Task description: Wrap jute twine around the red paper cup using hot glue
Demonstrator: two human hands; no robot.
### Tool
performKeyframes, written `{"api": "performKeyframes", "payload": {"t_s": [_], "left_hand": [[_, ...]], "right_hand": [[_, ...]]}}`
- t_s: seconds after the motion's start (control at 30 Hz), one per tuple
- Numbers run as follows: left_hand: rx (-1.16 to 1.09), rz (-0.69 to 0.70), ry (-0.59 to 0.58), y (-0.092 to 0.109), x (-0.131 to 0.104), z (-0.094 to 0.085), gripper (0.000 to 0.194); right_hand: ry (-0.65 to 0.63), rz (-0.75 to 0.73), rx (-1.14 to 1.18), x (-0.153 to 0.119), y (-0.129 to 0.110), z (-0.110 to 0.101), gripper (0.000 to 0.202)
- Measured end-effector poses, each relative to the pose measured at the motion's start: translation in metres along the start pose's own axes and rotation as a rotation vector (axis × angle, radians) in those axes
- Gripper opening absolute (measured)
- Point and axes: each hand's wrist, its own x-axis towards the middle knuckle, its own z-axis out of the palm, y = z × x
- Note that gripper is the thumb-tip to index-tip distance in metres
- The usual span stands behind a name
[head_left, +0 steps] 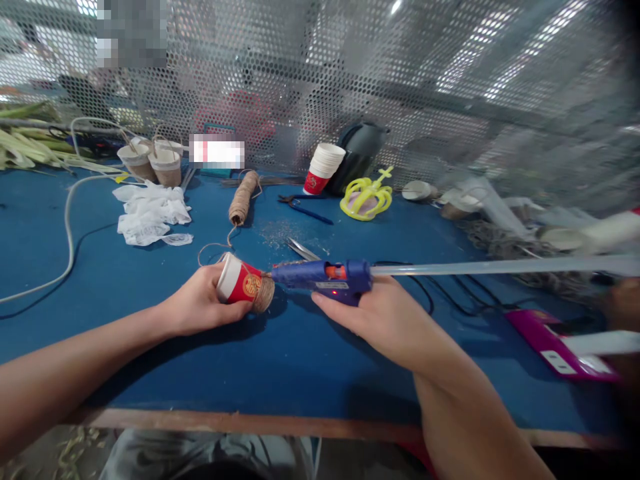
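Note:
A red and white paper cup (239, 280) lies tilted in my left hand (203, 303), whose fingers wrap round it. Jute twine (263, 295) is wound round the cup's base end. From the cup a strand runs back to a roll of twine (243, 198). My right hand (387, 317) grips a blue hot glue gun (323, 277) with a red light lit on its side. The nozzle is at the twine-wound end of the cup; whether it touches cannot be made out. A long clear glue stick (480, 267) sticks out of the gun's rear.
Behind the hands lie scissors (302, 249), blue-handled pliers (306, 205), stacked paper cups (324, 168) and a yellow crown-shaped piece (367, 197). Left are white gloves (153, 212) and twine-covered cups (165, 165). A purple power strip (555, 343) and cables lie right. Perforated metal (300, 80) stands behind.

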Motion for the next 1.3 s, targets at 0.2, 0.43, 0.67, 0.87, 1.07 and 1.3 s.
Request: {"api": "performKeyframes", "payload": {"t_s": [0.2,0.43,0.67,0.87,1.07,1.3], "left_hand": [[-0.169,-0.096,0.019,0.005,0.003,0.001,0.023],[-0.181,-0.162,0.048,0.009,0.004,0.0,0.022],[-0.183,-0.145,0.033,0.009,0.004,-0.001,0.021],[-0.16,-0.073,0.001,0.002,0.002,0.001,0.021],[0.046,0.082,0.012,-0.001,0.0,0.001,0.009],[0.152,0.196,0.015,0.001,-0.001,0.001,0.005]], "right_hand": [[0.005,-0.033,-0.071,-0.006,-0.001,0.001,0.013],[-0.024,-0.055,-0.175,-0.006,-0.01,-0.001,0.014],[-0.012,-0.077,-0.202,-0.008,-0.011,-0.002,0.015],[-0.007,-0.06,-0.118,-0.006,-0.004,-0.002,0.014],[0.002,0.017,-0.047,-0.001,0.002,0.0,0.013],[0.003,0.04,0.027,0.003,0.002,0.003,0.011]]}}
